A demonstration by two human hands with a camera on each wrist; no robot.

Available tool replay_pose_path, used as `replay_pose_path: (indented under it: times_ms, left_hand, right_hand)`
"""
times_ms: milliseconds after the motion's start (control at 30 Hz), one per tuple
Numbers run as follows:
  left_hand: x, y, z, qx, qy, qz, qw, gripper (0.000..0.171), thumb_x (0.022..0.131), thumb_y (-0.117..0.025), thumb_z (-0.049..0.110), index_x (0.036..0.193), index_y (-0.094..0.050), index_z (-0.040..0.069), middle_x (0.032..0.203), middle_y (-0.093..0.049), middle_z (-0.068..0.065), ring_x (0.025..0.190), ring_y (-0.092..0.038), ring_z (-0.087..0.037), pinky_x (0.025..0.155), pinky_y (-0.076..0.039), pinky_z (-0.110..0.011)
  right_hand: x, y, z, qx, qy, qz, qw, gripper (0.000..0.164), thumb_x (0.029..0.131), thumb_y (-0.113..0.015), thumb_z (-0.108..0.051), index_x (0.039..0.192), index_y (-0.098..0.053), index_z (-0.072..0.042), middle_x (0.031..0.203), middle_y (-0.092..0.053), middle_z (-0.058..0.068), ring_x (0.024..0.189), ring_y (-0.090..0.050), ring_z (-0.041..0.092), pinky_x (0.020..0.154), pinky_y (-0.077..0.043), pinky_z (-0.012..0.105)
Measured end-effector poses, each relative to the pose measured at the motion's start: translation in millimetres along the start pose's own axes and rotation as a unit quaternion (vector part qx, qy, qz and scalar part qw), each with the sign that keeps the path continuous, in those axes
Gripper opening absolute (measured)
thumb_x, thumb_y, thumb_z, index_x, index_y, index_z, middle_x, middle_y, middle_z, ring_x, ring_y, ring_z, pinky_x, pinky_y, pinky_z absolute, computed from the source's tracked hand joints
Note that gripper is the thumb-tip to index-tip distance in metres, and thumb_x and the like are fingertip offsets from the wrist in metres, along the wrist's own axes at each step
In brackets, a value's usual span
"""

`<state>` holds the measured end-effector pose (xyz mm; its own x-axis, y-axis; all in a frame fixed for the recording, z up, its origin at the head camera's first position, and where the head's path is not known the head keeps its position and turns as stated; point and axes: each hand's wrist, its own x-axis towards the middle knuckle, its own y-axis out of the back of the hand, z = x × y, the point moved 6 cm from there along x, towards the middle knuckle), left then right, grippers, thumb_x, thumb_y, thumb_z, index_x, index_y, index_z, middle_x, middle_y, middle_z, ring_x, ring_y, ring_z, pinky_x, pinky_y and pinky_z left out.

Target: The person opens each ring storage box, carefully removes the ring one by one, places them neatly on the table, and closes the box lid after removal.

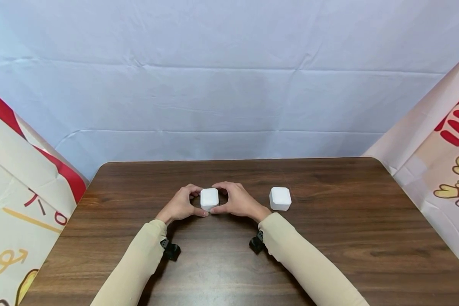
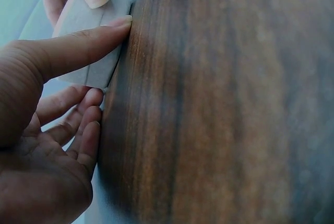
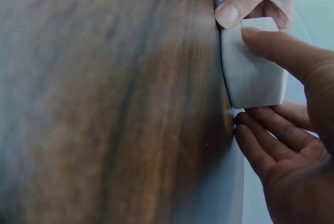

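Observation:
A small white box (image 1: 209, 198) with rounded corners stands on the wooden table between both hands. From its left side my left hand (image 1: 180, 205) grips it, the thumb across the near face and the fingers curving round toward the far side. My right hand (image 1: 239, 200) holds the same box from the right, its thumb also on the near face. The left wrist view shows a thin seam running across the box (image 2: 110, 54). In the right wrist view, the box (image 3: 255, 80) meets the tabletop along one edge. Its underside is hidden.
A second white box (image 1: 280, 198) of similar shape stands to the right, just beyond the right wrist. The brown wooden table (image 1: 348, 221) ends at a pale cloth backdrop (image 1: 222, 93). Printed cloths (image 1: 30, 204) hang at both sides.

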<state>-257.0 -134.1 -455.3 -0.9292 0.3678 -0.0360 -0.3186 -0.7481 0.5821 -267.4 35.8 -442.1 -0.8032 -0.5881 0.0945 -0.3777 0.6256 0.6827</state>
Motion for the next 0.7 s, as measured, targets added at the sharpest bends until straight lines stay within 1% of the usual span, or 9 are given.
replay_pose_path:
  times_ms: [167,333,433,567,700]
  left_hand:
    - [0.1,0.2,-0.3,0.004,-0.003,0.001,1.0,0.063,0.072,-0.094,0.013,0.127,-0.065,-0.001,0.119,-0.059,-0.011,0.11,-0.054,-0.03,0.098,-0.046,-0.048]
    - [-0.5,1.4,1.3,0.014,-0.009,0.006,0.9998,0.062,0.072,-0.094,0.013,0.125,-0.066,0.0,0.116,-0.06,-0.01,0.108,-0.055,-0.029,0.096,-0.047,-0.048]
    - [-0.2,1.4,2.1,0.023,-0.007,0.011,0.9996,0.062,0.071,-0.095,0.014,0.124,-0.067,0.0,0.114,-0.061,-0.009,0.108,-0.056,-0.029,0.095,-0.048,-0.047]
    - [0.9,1.4,2.1,0.036,-0.006,0.018,0.9992,0.061,0.069,-0.096,0.015,0.122,-0.068,0.001,0.112,-0.062,-0.007,0.106,-0.056,-0.028,0.093,-0.048,-0.046]
    - [0.7,2.1,2.4,0.041,-0.004,0.023,0.9989,0.06,0.069,-0.097,0.016,0.121,-0.07,0.001,0.111,-0.063,-0.007,0.105,-0.057,-0.028,0.092,-0.048,-0.047]
  right_hand:
    - [1.9,-0.8,-0.9,0.004,0.001,0.002,1.0,0.061,0.08,-0.09,-0.025,0.131,-0.064,-0.005,0.122,-0.068,0.007,0.109,-0.065,0.02,0.092,-0.053,0.038]
    - [2.7,-0.8,-2.1,0.009,0.004,0.004,1.0,0.052,0.08,-0.09,-0.025,0.124,-0.068,-0.008,0.114,-0.07,0.003,0.103,-0.065,0.017,0.088,-0.053,0.036]
    - [3.9,-0.5,-1.8,0.003,0.0,0.007,1.0,0.053,0.078,-0.091,-0.026,0.123,-0.07,-0.007,0.111,-0.071,0.002,0.1,-0.066,0.014,0.087,-0.053,0.034]
    - [5.1,-0.4,-1.1,-0.002,-0.008,0.004,1.0,0.057,0.077,-0.092,-0.028,0.125,-0.07,-0.006,0.112,-0.072,0.003,0.099,-0.066,0.014,0.087,-0.053,0.033]
    - [5.9,0.4,-2.0,-0.001,-0.012,-0.004,1.0,0.056,0.078,-0.091,-0.028,0.125,-0.07,-0.007,0.111,-0.072,0.002,0.098,-0.066,0.016,0.089,-0.051,0.036]
